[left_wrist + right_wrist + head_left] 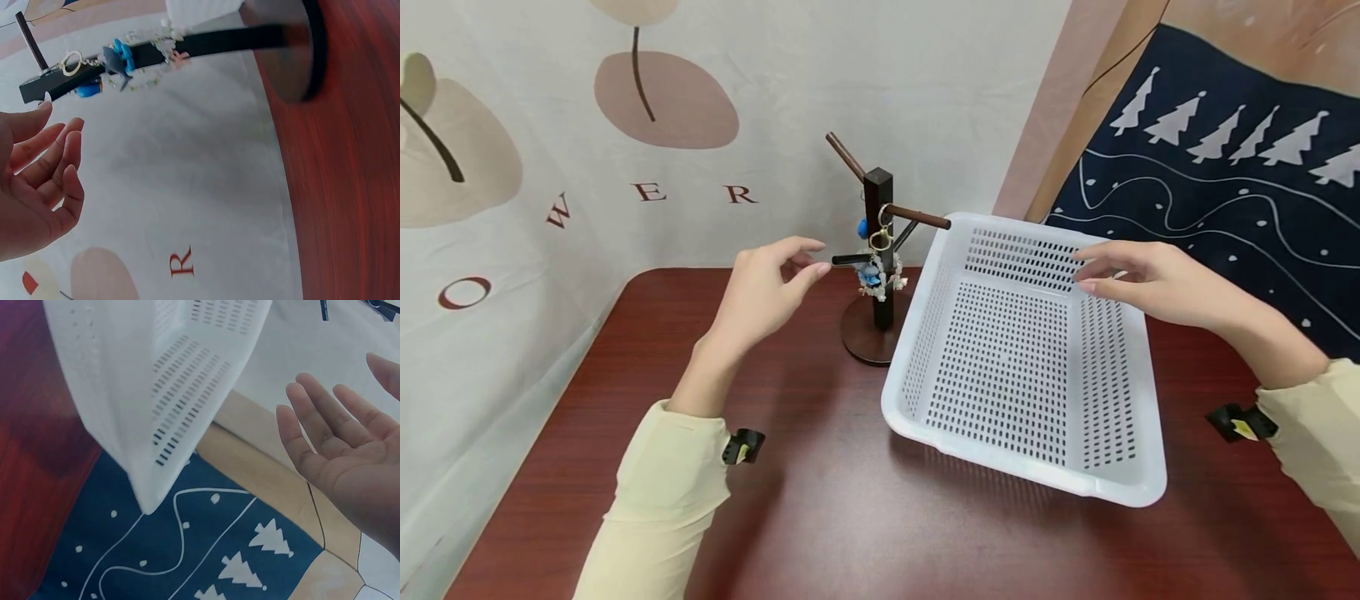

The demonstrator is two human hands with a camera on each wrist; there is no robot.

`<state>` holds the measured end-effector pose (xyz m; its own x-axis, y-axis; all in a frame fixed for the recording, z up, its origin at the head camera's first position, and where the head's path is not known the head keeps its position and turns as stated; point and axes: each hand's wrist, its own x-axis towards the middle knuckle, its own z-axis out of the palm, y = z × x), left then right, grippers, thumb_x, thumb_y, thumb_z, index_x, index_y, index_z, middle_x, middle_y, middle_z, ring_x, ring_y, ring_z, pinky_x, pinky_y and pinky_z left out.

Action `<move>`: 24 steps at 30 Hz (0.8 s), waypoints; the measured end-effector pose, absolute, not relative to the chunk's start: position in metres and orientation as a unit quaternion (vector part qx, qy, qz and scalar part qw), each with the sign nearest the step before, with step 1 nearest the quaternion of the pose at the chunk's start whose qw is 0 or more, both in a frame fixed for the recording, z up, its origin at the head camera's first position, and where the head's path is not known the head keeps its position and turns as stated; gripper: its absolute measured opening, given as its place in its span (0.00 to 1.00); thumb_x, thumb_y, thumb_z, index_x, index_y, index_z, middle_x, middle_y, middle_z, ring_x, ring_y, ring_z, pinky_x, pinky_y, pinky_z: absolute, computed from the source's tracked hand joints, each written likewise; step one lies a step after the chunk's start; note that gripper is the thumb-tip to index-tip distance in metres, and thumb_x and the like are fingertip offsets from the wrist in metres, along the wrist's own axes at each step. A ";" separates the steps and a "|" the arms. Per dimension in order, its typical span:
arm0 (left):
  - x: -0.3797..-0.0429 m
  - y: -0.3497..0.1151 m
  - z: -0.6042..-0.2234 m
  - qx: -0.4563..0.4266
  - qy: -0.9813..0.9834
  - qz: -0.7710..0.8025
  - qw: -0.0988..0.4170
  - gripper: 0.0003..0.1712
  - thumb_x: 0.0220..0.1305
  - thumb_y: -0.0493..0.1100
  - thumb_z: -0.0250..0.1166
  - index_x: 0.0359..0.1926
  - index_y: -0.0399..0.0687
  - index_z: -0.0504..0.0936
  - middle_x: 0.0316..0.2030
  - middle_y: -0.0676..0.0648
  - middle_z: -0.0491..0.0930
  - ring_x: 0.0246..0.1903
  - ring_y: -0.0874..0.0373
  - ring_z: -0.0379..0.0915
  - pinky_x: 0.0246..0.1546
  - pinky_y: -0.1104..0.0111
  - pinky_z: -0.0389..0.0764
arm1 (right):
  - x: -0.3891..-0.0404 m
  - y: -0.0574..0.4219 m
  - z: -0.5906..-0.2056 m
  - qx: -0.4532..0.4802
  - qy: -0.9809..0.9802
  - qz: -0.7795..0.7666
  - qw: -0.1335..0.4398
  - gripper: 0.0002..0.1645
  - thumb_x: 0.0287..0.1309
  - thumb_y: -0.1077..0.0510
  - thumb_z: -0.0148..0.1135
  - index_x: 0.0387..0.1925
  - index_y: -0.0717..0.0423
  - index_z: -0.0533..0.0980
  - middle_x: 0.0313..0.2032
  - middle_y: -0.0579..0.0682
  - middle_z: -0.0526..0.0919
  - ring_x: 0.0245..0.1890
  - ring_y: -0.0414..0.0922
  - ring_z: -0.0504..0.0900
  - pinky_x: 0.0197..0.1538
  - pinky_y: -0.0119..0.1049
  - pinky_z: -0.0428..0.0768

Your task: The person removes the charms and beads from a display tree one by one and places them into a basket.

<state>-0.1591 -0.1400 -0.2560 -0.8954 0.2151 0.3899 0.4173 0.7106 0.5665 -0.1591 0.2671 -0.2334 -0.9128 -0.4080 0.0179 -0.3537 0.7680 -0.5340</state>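
A dark wooden stand (883,315) with several pegs rises from a round base. Keychains hang on it, with a gold clasp (880,241), a blue charm (862,227) and pale beads (898,275). In the left wrist view a grey-blue dolphin charm (114,62) shows among them. My left hand (767,287) is just left of the stand, fingertips near a front peg (848,260), fingers loosely bent around nothing. My right hand (1150,275) hovers over the far right side of a white perforated basket (1015,468), holding nothing, its fingers relaxed in the right wrist view.
The basket stands on the reddish-brown table (820,517), right beside the stand's base. A pale printed cloth (805,100) hangs behind the table, and a dark blue cloth with white trees (1172,125) hangs at the right.
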 end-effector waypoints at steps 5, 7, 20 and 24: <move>-0.163 -0.129 -0.253 -0.170 -0.903 -0.366 0.147 0.11 0.60 0.39 0.61 0.44 0.41 0.81 0.33 0.44 0.82 0.32 0.53 0.77 0.36 0.63 0.73 | -0.166 0.255 -0.228 -0.214 0.936 -0.274 0.058 0.23 0.61 0.56 0.56 0.57 0.59 0.69 0.46 0.59 0.78 0.44 0.53 0.76 0.46 0.53 0.71; -0.164 -0.126 -0.252 -0.173 -0.901 -0.370 0.149 0.09 0.60 0.38 0.62 0.41 0.41 0.82 0.32 0.45 0.82 0.31 0.54 0.76 0.36 0.64 0.73 | -0.169 0.249 -0.226 -0.215 0.934 -0.278 0.062 0.23 0.61 0.55 0.56 0.57 0.58 0.70 0.46 0.58 0.79 0.43 0.52 0.76 0.46 0.49 0.73; -0.168 -0.124 -0.252 -0.160 -0.898 -0.386 0.141 0.07 0.58 0.39 0.64 0.37 0.42 0.84 0.31 0.46 0.83 0.28 0.56 0.76 0.27 0.66 0.69 | -0.187 0.211 -0.224 -0.266 0.900 -0.333 0.090 0.21 0.60 0.57 0.57 0.56 0.57 0.71 0.43 0.54 0.80 0.32 0.45 0.79 0.34 0.30 0.77; -0.169 -0.125 -0.252 -0.149 -0.900 -0.390 0.126 0.08 0.59 0.40 0.64 0.38 0.43 0.85 0.32 0.46 0.83 0.28 0.57 0.75 0.26 0.66 0.69 | -0.191 0.198 -0.223 -0.287 0.888 -0.347 0.098 0.21 0.60 0.60 0.57 0.55 0.59 0.72 0.42 0.55 0.80 0.32 0.46 0.79 0.32 0.31 0.78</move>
<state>-0.1689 -0.1249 -0.2518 -0.9237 0.1702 0.3432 0.3668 0.6514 0.6642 -0.1910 0.1981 -0.2228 -0.8161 -0.5774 0.0259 -0.4420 0.5946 -0.6717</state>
